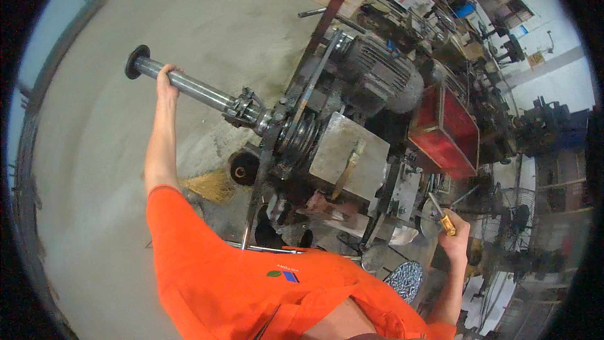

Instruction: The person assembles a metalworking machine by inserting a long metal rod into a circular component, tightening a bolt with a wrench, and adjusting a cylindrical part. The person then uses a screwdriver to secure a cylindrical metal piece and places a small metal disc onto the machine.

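My left arm reaches out to the left, and my left hand [167,80] is closed around a long shiny metal tube [204,91]. A dark round flange [136,62] sits on the tube's outer end. Its inner end runs into a dark chuck-like clamp [244,108] on a belt-driven machine. On my right side, my right hand [456,237] grips a tool with a yellow handle [448,225] and a metal shank; it could be a screwdriver, but the kind is unclear. A brush [350,169] with a wooden handle lies on a flat metal plate [324,158] between my hands.
Behind the plate stands a grimy electric motor [384,75], with a belt pulley [298,140] nearer the clamp. A red open box [448,129] is to the right. Straw broom bristles [211,187] rest on the floor below my left forearm. Cluttered benches line the far right.
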`<state>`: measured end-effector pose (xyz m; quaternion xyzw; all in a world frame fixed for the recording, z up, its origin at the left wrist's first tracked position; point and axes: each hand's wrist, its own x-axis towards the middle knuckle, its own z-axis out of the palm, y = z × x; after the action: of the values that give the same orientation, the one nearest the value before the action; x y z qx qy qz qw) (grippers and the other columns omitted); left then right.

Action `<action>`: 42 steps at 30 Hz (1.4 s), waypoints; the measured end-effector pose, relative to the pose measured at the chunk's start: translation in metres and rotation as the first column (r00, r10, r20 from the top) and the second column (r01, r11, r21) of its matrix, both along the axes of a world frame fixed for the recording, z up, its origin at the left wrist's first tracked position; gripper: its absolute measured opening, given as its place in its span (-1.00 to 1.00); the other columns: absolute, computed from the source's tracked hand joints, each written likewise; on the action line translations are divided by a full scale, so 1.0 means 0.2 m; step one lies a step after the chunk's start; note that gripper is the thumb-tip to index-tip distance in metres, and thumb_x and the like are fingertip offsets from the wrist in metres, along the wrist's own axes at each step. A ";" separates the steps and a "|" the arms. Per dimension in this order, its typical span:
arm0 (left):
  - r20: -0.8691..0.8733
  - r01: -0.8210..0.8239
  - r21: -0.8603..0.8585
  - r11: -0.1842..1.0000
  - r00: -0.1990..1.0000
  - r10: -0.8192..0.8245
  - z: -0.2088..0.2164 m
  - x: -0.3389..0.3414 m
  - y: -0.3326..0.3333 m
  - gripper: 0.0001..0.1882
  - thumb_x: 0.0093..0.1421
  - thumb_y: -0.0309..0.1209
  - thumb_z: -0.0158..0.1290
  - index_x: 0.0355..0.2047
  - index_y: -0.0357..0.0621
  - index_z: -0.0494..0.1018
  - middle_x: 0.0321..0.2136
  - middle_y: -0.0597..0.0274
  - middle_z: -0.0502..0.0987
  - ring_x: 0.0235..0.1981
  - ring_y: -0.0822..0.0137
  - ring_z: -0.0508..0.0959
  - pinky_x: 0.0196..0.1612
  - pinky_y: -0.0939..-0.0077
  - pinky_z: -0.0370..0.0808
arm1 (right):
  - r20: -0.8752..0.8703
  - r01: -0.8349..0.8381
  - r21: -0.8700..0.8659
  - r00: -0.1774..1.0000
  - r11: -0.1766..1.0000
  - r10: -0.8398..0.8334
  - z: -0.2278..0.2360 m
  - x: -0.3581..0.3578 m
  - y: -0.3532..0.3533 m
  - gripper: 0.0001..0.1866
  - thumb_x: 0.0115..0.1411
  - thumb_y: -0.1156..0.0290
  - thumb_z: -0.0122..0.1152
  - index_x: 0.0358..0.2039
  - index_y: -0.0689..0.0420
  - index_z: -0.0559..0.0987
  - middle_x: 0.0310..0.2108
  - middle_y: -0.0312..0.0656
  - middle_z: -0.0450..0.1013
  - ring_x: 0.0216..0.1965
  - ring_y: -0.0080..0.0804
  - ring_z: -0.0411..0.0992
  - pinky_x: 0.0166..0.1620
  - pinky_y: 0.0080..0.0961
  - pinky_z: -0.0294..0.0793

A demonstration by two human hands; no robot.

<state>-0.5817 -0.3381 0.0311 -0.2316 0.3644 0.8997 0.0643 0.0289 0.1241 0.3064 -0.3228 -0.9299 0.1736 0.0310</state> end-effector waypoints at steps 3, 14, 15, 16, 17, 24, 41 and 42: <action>0.006 0.010 0.047 0.999 1.000 -0.010 -0.11 -0.03 0.07 -0.78 -0.06 -0.48 0.07 -0.39 -0.27 0.32 -0.49 0.09 0.41 -0.41 0.13 0.48 -0.26 0.18 0.46 | -0.056 -0.016 0.027 0.998 0.999 0.017 -0.03 0.04 0.00 -0.52 -0.31 0.69 -0.02 -0.24 0.23 0.53 -0.34 -0.02 0.50 -0.24 -0.33 0.50 -0.15 -0.55 0.39; 0.016 -0.024 0.034 0.999 1.000 0.024 -0.08 0.07 0.10 -0.81 -0.05 -0.48 0.04 -0.40 -0.24 0.32 -0.53 0.10 0.41 -0.46 0.17 0.47 -0.31 0.21 0.45 | 0.015 0.008 -0.026 1.000 1.000 -0.007 -0.04 -0.01 -0.01 -0.50 -0.33 0.67 0.04 -0.23 0.27 0.51 -0.30 -0.02 0.51 -0.21 -0.32 0.50 -0.12 -0.55 0.39; 0.011 -0.025 0.016 1.000 1.000 0.025 -0.08 0.08 0.09 -0.81 -0.05 -0.48 0.04 -0.40 -0.24 0.32 -0.53 0.10 0.41 -0.46 0.17 0.47 -0.31 0.21 0.45 | 0.017 0.011 -0.032 1.000 0.999 -0.011 -0.05 -0.02 -0.02 -0.50 -0.33 0.67 0.04 -0.23 0.27 0.51 -0.30 -0.02 0.51 -0.22 -0.32 0.50 -0.12 -0.55 0.39; 0.006 -0.026 -0.003 1.000 1.000 0.026 -0.08 0.08 0.10 -0.80 -0.05 -0.48 0.05 -0.39 -0.25 0.32 -0.53 0.10 0.41 -0.46 0.17 0.47 -0.31 0.21 0.45 | 0.019 0.016 -0.038 1.000 0.999 -0.015 -0.05 -0.02 -0.02 -0.51 -0.32 0.67 0.04 -0.23 0.27 0.51 -0.30 -0.01 0.50 -0.22 -0.32 0.50 -0.13 -0.54 0.39; 0.006 -0.031 -0.012 0.999 1.000 0.031 -0.09 0.09 0.11 -0.79 -0.05 -0.48 0.06 -0.39 -0.26 0.32 -0.52 0.10 0.42 -0.45 0.17 0.47 -0.31 0.22 0.45 | 0.026 0.017 -0.035 1.000 0.999 -0.016 -0.05 -0.02 -0.02 -0.51 -0.32 0.66 0.05 -0.23 0.27 0.51 -0.31 -0.01 0.50 -0.22 -0.32 0.50 -0.13 -0.54 0.39; -0.002 -0.043 0.011 0.999 0.999 0.043 -0.09 0.28 0.31 -0.74 -0.06 -0.49 0.10 -0.36 -0.29 0.32 -0.51 0.11 0.42 -0.45 0.21 0.48 -0.31 0.27 0.45 | 0.013 -0.009 0.032 1.000 0.999 0.009 -0.07 -0.01 0.00 -0.52 -0.32 0.66 0.03 -0.24 0.26 0.51 -0.33 0.00 0.50 -0.25 -0.31 0.50 -0.15 -0.54 0.40; -0.237 -0.049 -0.831 0.555 0.933 -0.272 -0.06 0.26 -0.60 -0.45 0.24 -0.06 -0.18 0.06 -0.23 0.29 0.01 0.11 0.39 0.02 0.30 0.37 0.08 0.30 0.24 | -0.156 -0.114 0.468 0.965 0.876 0.209 0.14 0.10 0.25 -0.56 -0.13 0.62 -0.04 -0.14 0.24 0.48 -0.12 0.02 0.44 0.02 -0.07 0.35 0.07 -0.35 0.28; -0.209 -0.004 -0.772 0.636 0.946 -0.247 -0.12 0.16 -0.65 -0.42 0.25 -0.04 -0.21 0.12 -0.21 0.23 0.08 0.15 0.32 0.08 0.31 0.31 0.14 0.25 0.15 | -0.253 -0.014 0.560 0.949 0.828 0.188 0.19 0.13 0.37 -0.57 -0.09 0.64 -0.08 -0.14 0.20 0.49 -0.12 -0.02 0.45 0.01 -0.12 0.37 0.06 -0.40 0.29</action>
<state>-0.5490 -0.4684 0.0066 -0.0744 0.7294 0.6792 -0.0333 0.0558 0.1990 0.3440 -0.2201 -0.9407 -0.0537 0.2527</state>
